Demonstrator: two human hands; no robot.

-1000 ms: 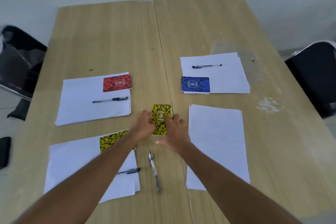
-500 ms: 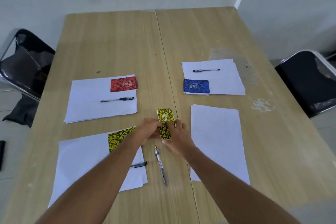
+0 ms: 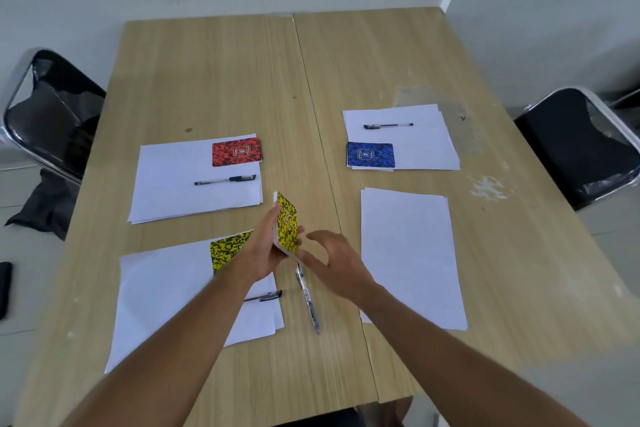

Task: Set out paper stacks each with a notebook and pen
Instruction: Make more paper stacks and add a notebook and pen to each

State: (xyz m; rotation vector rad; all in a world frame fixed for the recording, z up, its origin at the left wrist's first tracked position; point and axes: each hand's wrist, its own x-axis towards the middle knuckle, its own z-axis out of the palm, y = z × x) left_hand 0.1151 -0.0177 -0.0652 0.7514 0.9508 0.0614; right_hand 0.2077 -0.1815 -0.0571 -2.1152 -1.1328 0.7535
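My left hand [image 3: 261, 253] grips a yellow-and-black notebook [image 3: 286, 225], tilted on edge above the table's middle seam. My right hand [image 3: 334, 262] hovers just right of it, fingers spread, holding nothing. A loose pen [image 3: 307, 298] lies on the bare wood below the hands. The near right paper stack [image 3: 410, 253] has nothing on it. The near left stack [image 3: 162, 291] holds a second yellow notebook [image 3: 227, 250] and a pen [image 3: 265, 296], partly hidden by my left forearm.
The far left stack [image 3: 173, 191] carries a red notebook [image 3: 237, 151] and a pen [image 3: 225, 179]. The far right stack [image 3: 429, 146] carries a blue notebook [image 3: 370, 155] and a pen [image 3: 388, 125]. Black chairs [image 3: 48, 114] [image 3: 581, 146] flank the wooden table [image 3: 225, 73].
The yellow notebook has been lifted off the table and tipped up in my left hand. My right hand has let go of it and opened beside it.
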